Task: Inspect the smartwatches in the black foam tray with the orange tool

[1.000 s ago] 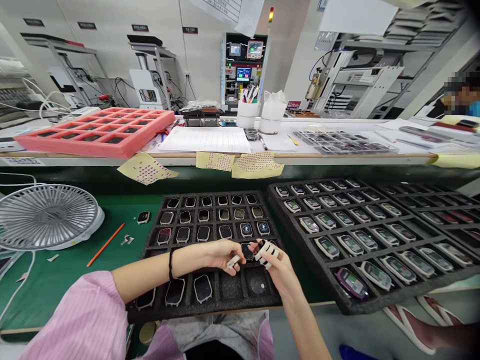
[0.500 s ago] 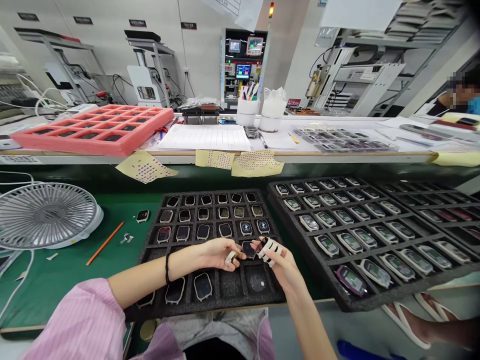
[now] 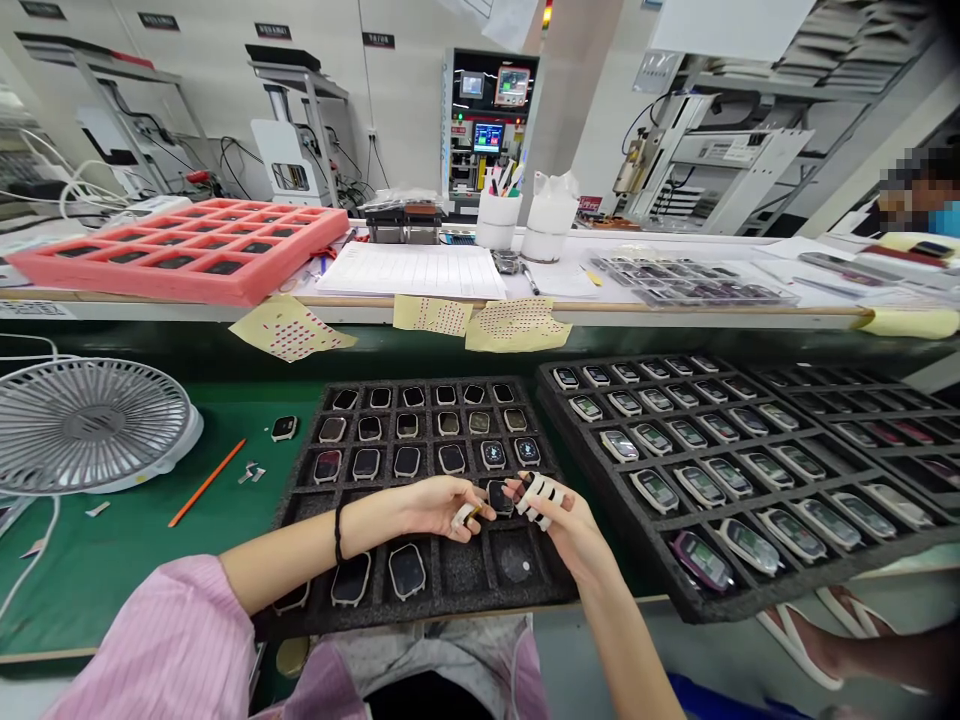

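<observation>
My left hand point(image 3: 442, 505) is closed, with its fingers pinching a small white-and-yellowish piece point(image 3: 466, 515) too small to identify. Close by, my right hand point(image 3: 570, 515) has its fingers curled round a white piece with black stripes point(image 3: 540, 498); its kind is unclear. The hands are slightly apart, above a black foam tray point(image 3: 461, 608). Between them, a dark-faced smartwatch point(image 3: 499, 497) shows partly in its compartment. Several other smartwatches fill the tray, including one with a lit face point(image 3: 493, 454) and a larger one point(image 3: 407, 570) near the front. My left forearm hides part of the tray.
Right of the tray, a second foam tray point(image 3: 679, 592) holds several watches, with another beyond. At left are a fan point(image 3: 97, 425), an orange stick point(image 3: 207, 483) and a lone watch point(image 3: 284, 428). A pink foam tray point(image 3: 255, 285) and papers point(image 3: 412, 271) lie on the raised shelf.
The camera view has shifted slightly. Both hands keep nearly the same pose and hold the same pieces; the left fingers and their piece have turned a little.
</observation>
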Available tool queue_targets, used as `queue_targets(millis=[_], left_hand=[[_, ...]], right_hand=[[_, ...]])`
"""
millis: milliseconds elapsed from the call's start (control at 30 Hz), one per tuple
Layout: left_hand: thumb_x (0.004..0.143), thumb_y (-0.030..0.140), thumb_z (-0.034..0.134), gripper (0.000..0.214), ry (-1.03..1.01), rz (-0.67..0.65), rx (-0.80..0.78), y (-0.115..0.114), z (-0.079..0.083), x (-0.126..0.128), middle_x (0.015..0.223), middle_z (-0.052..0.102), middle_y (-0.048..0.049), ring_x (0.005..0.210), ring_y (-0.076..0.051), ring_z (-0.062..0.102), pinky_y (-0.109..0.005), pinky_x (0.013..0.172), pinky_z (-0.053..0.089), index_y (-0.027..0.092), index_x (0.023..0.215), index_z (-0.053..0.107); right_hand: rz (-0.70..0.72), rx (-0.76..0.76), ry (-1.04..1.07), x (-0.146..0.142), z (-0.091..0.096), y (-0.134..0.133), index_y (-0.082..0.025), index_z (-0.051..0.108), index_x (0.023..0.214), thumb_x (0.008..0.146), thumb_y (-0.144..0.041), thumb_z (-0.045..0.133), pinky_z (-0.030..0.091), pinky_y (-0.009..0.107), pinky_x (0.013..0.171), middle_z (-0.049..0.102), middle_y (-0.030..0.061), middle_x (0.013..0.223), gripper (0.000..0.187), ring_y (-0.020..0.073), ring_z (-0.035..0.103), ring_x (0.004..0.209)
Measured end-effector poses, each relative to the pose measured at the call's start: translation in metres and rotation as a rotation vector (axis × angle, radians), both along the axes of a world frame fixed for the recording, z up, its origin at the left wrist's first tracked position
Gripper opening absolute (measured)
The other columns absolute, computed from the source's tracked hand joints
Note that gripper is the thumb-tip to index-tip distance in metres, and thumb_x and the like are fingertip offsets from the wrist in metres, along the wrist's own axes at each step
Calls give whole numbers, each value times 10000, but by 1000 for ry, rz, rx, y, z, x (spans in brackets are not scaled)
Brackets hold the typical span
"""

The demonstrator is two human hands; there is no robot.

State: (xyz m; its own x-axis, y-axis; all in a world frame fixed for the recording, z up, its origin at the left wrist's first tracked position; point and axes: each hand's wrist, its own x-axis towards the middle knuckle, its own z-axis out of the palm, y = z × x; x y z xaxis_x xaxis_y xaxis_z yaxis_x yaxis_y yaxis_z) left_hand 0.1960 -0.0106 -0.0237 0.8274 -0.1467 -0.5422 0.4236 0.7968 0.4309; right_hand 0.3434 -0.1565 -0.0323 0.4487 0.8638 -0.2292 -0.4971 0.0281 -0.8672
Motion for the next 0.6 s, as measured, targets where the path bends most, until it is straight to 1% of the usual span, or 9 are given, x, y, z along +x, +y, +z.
queue_targets(millis=[67,167,300,600], left_hand=[[559,52,592,269,7,-16,18,0,2,1,741,648,-40,502,-80,450,-187,451,251,133,806,518],[556,51,583,265,18,-34,39,0,4,3,729,648,-39,495,-76,443,-186,449,250,131,799,515],[569,67,600,261,10,-49,62,2,4,2,740,646,-37,501,-78,453,-193,463,267,137,803,507],[549,56,599,260,4,-94,88,7,0,2,743,625,-34,528,-85,476,-199,481,270,140,772,497]], right_hand=[[12,-8,-4,3,2,1,-159,722,891,516,-298,873,438,485,953,752,108,892,427,327,686,930],[74,-28,-11,10,2,4,-156,719,914,554,-280,857,453,464,943,750,108,914,405,313,689,930],[156,-54,24,16,2,9,-146,719,905,554,-276,855,459,451,945,752,109,913,398,305,692,932],[211,-74,-15,11,9,15,-150,719,882,551,-286,857,448,462,957,755,104,893,384,314,695,922]])
